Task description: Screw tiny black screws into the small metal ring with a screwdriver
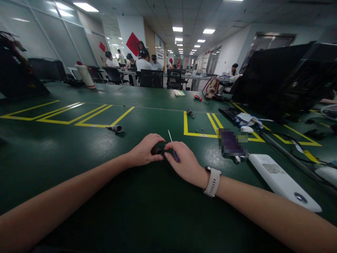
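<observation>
Low over the green table [86, 168], my left hand [143, 151] curls its fingers and thumb around a dark, hollow cylindrical part [157, 150]. My right hand [185, 163], with a pale watch on its wrist, grips a small screwdriver [176, 156]. The screwdriver's handle is purple, and its thin metal shaft slants up and away past the fingers. The two hands face each other, with fingertips a small gap apart. A metal connector shell [116, 129] lies to the left, beyond the left hand.
Yellow tape [200, 135] marks the table, with a small metal part [190, 112] inside it. A red-handled screwdriver [198, 98] lies farther back. To the right are a white power bank [281, 181], a blurred phone [231, 142], gloves [247, 119] and cables. A white cup [86, 75] leans far left.
</observation>
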`<state>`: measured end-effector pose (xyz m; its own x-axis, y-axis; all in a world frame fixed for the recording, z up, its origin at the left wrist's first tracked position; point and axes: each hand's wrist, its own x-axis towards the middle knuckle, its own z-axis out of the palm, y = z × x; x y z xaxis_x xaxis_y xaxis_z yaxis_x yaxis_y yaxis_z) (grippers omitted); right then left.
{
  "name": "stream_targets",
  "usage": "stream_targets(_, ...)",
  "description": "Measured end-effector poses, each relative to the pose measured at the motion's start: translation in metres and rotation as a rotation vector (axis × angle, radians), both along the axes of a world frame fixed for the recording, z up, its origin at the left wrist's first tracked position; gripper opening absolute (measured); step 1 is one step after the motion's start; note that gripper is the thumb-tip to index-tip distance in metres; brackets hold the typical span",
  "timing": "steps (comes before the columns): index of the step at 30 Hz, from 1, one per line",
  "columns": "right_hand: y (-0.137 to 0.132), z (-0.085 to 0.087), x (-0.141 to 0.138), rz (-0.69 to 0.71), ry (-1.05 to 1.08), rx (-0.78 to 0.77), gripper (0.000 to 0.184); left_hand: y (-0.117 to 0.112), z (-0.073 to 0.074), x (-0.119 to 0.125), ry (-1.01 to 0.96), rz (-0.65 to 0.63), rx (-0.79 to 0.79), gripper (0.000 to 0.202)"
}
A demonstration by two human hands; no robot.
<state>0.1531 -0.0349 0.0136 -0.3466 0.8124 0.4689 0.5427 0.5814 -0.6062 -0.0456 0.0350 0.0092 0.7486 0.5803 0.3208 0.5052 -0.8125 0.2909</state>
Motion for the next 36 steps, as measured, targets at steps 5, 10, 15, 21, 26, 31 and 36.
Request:
stream_targets(5,0.008,0.008,-0.027,0.058,-0.189,0.156,0.016,0.03,0.015,-0.056,-0.103,0.369,0.22,0.039)
stream_targets(10,0.02,0.004,-0.057,0.154,-0.479,0.314,0.026,0.075,0.015,-0.112,-0.102,0.753,0.238,0.039)
stream_targets(15,0.035,-0.005,-0.065,0.15,-0.59,0.286,0.017,0.092,-0.003,-0.132,0.202,0.79,0.085,0.056)
stream_targets(21,0.06,-0.013,-0.048,0.069,-0.646,0.295,0.02,0.093,-0.001,-0.125,0.355,0.725,0.095,0.046)
stream_targets(26,0.086,-0.014,-0.018,-0.087,-0.718,0.242,0.02,0.083,0.005,-0.114,0.436,0.807,0.07,0.036)
stream_targets(31,0.107,-0.015,0.022,-0.231,-0.719,0.187,0.021,0.061,0.007,-0.095,0.475,0.794,0.082,0.033)
stream_targets(36,0.114,-0.018,0.058,-0.368,-0.707,0.136,0.022,0.028,0.004,-0.067,0.422,0.71,0.108,0.029)
